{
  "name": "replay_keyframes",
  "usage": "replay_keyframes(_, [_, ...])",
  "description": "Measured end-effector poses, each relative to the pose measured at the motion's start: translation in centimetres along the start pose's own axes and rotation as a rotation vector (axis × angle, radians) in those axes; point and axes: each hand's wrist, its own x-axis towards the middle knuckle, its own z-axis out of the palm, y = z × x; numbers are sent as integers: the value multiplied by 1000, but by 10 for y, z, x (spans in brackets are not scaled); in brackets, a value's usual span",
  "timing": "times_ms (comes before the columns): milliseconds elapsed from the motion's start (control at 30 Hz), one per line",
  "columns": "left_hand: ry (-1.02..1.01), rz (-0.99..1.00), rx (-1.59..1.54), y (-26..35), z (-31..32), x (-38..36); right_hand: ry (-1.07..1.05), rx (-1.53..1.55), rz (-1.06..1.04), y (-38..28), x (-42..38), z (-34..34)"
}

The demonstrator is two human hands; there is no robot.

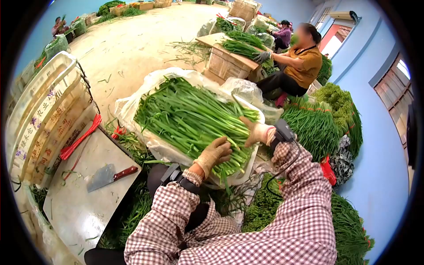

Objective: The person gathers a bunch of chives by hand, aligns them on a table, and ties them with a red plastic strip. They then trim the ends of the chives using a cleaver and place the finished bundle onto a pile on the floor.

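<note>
A plastic-lined white crate (260, 115) is piled with long green garlic chives (181, 115), their pale stalk ends towards me. My left hand (214, 155), in a light glove, rests at the near side of the stalk ends, its fingers curled over some of them. At the right end of the pile, my right hand (257, 132), also gloved, touches the stalk ends with thumb and fingers spread apart. To the left, a cleaver (102, 177) with a red-brown handle lies on a metal-topped table (70, 212), beside a bunch of red ties (81, 138).
Nested white crates (48, 119) stand at the left. Bundled greens (309, 126) are heaped along the blue wall (375, 145). Ahead on the right, a person in an orange-brown top (304, 64) handles greens on a board-topped crate (227, 64). Loose leaves litter the floor.
</note>
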Motion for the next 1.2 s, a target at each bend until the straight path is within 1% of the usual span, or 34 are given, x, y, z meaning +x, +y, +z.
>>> replay_keyframes(33, [16, 7, 24, 2, 0, -5, -74, -45, 124, -35, -18, -19])
replay_keyframes(67, [73, 34, 38, 0, -3, -6, -88, -63, 124, -49, -26, -26])
replay_keyframes(100, [116, 61, 47, -1, -7, -10, 28, 65, -20, -14, 0, -5])
replay_keyframes(167, [246, 144, 168, 5, -7, -20, 11, 358, -39, -10, -4, -36])
replay_keyframes(233, [354, 497, 352, 2, -19, -14, -28, 438, -92, -7, 12, -67])
replay_keyframes(267, [402, 672, 447, 3, -25, -11, -88, 303, 7, -38, -2, -91])
replay_keyframes(300, [453, 669, 676, 30, -10, -30, -42, 36, 11, -64, -6, -107])
replay_keyframes(367, [631, 939, 1126, 53, 2, -31, -93, -5, -135, -86, -1, -126])
replay_keyframes(400, [635, 877, 1320, 60, 5, -26, -101, -41, -113, -100, -7, -135])
replay_keyframes(433, [636, 804, 1513, 65, 9, -19, -86, -132, -129, -108, -1, -135])
replay_keyframes(467, [634, 724, 1703, 69, 14, -12, -109, -240, -84, -128, -12, -137])
replay_keyframes(500, [571, 630, 1748, 70, 20, -5, -129, -350, -36, -152, -34, -138])
replay_keyframes(567, [709, 940, 1595, 52, 21, 18, -208, -111, -115, -164, -47, -123])
replay_keyframes(633, [643, 1233, 1443, 45, 13, 12, -135, 170, -150, -157, -58, -111])
replay_keyframes(667, [622, 1295, 1550, 49, 7, 15, -136, 261, -222, -151, -61, -106])
replay_keyframes(700, [597, 1349, 1658, 50, 1, 16, -163, 272, -277, -147, -64, -107])
replay_keyframes(733, [474, 1426, 1601, 63, 3, 13, -192, 285, -332, -144, -67, -107])
replay_keyframes(767, [388, 1394, 1546, 73, 2, 15, -218, 290, -165, -152, -78, -115])
replay_keyframes(833, [205, 1190, 1150, 79, 16, 13, -67, 478, -457, -147, -97, -123])
replay_keyframes(933, [171, 1075, 1111, 79, 12, 29, -131, 735, -556, -117, -50, -110])
replay_keyframes(967, [134, 1036, 973, 80, 16, 29, -209, 806, -426, -117, -65, -120])
replay_keyframes(1000, [28, 933, 603, 82, 23, 30, -360, 927, -362, -96, -41, -112])
replay_keyframes(1033, [-78, 825, 182, 87, 33, 29, -365, 1094, -442, -90, -45, -107])
replay_keyframes(1067, [-83, 848, 153, 93, 40, 26, -357, 1307, -475, -85, -44, -96])
replay_keyframes(1100, [144, 1115, 656, 96, 36, 30, -350, 1516, -506, -81, -41, -82])
replay_keyframes(1133, [216, 1130, 880, 101, 28, 26, -303, 1542, -552, -77, -39, -72])
replay_keyframes(1167, [265, 1095, 895, 102, 24, 26, -218, 1461, -506, -79, -49, -65])
replay_keyframes(1200, [315, 1059, 909, 102, 20, 27, -7, 1356, -605, -74, -57, -57])
